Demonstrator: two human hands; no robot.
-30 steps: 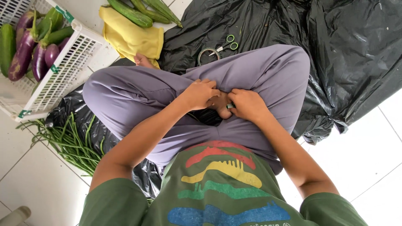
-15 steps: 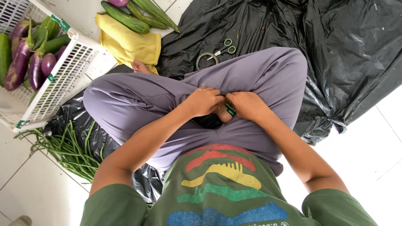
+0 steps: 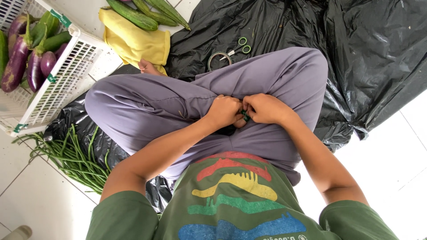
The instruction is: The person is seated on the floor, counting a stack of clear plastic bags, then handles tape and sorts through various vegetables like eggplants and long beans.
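Setting: tiled floor (image 3: 391, 151) of a home or small produce-sorting spot, used as a seated work area. Evidence: black plastic sheeting (image 3: 369, 49) spread over pale tiles; white slatted crate (image 3: 66, 66) holding purple eggplants (image 3: 18, 58); loose long beans (image 3: 71, 155) and green gourds (image 3: 147, 11) by a yellow cloth (image 3: 133, 42); green-handled scissors (image 3: 238, 48) lying on the sheeting.

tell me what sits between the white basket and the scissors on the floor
In the head view, a yellow cloth lies between the white basket and the green-handled scissors, with long green vegetables resting on its upper edge.
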